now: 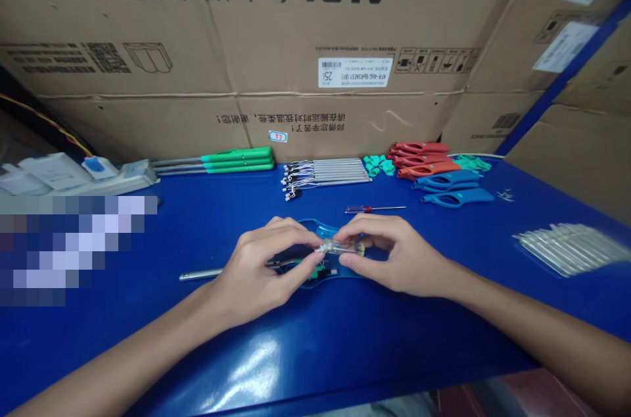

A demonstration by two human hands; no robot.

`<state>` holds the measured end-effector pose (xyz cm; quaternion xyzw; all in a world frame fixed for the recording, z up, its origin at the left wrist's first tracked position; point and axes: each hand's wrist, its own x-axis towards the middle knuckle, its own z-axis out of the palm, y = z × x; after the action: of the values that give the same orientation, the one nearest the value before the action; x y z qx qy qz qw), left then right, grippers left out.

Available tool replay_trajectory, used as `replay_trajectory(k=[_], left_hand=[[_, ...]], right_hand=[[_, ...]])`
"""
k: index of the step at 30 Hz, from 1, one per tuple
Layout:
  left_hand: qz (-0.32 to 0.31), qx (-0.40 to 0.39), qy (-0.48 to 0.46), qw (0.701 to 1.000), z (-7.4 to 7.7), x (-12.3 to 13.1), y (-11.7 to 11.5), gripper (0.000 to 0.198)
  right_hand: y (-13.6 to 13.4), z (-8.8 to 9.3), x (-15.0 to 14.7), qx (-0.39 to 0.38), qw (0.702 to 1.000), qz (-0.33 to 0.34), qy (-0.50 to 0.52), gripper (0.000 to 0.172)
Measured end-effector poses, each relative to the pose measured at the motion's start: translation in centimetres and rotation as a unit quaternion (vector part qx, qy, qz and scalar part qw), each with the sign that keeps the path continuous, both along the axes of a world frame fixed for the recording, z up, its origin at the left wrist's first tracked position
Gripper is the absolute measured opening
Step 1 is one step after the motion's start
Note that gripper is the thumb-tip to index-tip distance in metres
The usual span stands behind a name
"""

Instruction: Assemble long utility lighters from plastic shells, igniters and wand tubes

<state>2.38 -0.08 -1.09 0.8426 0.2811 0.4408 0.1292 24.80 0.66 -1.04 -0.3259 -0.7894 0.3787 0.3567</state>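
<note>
Over the middle of the blue table, a small clear lighter fuel tank [351,248] lies level between my two hands. My right hand [401,256] grips its body, with the thumb below and the fingers above. With thumb and forefinger, my left hand [269,262] pinches the pale fitting at the tank's left end. Beneath the fingers rests a blue lighter handle shell [315,227], partly hidden. A green part [315,274] and a small black piece [325,273] show inside it. A metal tube [200,274] sticks out to the left, passing behind my left hand.
Behind lie a screwdriver [374,209], wired metal tubes [340,170], green caps [378,165], red handle shells [424,159] and blue ones [458,198]. Clear tanks [572,249] sit right. Green-handled lighters [241,157] and a power strip [73,185] are left. Cardboard [276,62] walls the back.
</note>
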Motion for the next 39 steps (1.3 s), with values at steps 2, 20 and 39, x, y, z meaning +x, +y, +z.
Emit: replay_trajectory(k=[2, 20, 39], left_hand=[[0.000, 0.000, -0.001, 1.000, -0.07, 0.01, 0.02, 0.009], [-0.033, 0.001, 0.016, 0.999, -0.09, -0.21, 0.29, 0.010], [-0.029, -0.007, 0.035, 0.999, -0.02, -0.35, 0.01, 0.014]], right_hand=[[0.00, -0.01, -0.05, -0.013, 1.000, 0.000, 0.007, 0.022], [0.02, 0.66, 0.32, 0.075, 0.994, -0.019, -0.072, 0.009], [-0.01, 0.78, 0.26, 0.086, 0.993, -0.022, -0.074, 0.009]])
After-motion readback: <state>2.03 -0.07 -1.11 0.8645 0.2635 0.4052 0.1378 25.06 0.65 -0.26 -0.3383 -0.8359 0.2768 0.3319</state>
